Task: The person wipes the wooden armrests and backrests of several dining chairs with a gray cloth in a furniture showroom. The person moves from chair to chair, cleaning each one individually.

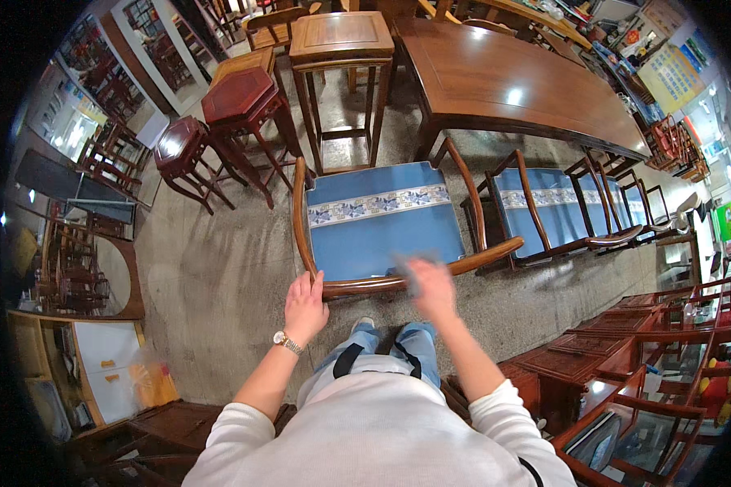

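Observation:
Before me stands a wooden armchair with a blue seat cushion (374, 234) crossed by a white patterned band. Its curved top rail (365, 287) runs along the side nearest me. My left hand (306, 307), with a metal watch (287, 342) on its wrist, rests on the rail's left end, fingers over the wood. Farther right along the rail, my right hand (431, 289) is blurred and grips a grey cloth (413, 271) against the wood. The blur hides the cloth's exact shape.
More blue-cushioned armchairs (542, 204) stand in a row to the right. Beyond is a long wooden table (512, 79). A tall wooden stand (341, 42) and reddish hexagonal stools (243, 100) are at the far left. Dark wooden cabinets (585, 359) flank my right side.

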Tool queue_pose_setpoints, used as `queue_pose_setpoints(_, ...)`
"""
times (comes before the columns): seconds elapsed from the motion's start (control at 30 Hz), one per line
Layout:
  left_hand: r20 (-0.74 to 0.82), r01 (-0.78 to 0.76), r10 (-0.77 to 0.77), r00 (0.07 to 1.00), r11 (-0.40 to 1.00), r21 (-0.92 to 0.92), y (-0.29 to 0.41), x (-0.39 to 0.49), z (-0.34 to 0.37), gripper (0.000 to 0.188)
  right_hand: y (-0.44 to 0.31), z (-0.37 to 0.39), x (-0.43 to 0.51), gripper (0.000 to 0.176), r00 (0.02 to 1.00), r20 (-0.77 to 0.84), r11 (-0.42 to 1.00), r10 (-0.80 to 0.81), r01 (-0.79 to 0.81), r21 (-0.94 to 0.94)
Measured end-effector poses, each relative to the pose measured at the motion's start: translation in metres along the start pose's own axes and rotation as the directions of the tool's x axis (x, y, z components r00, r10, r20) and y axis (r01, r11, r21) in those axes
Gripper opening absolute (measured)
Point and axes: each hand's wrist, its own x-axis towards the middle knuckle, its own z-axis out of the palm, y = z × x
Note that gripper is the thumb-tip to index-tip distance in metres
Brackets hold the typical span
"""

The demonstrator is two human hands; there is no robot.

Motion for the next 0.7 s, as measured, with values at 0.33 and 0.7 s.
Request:
queue_pose_setpoints(0.33,-0.035,0.019,-0.017,0.999,0.998,0.059,0.003,0.001,0.010,0.079,0.096,0.001,-0.027,0.042,0.836,-0.310,0.840,0.452,-0.516,-0.168)
queue_pose_setpoints(0.7,0.022,0.018,-0.017,1.000,0.999,-0.027,0.005,0.002,-0.001,0.079,-0.085,0.044,0.002,0.068,0.989,0.145,0.992,-0.036,0.017,0.126)
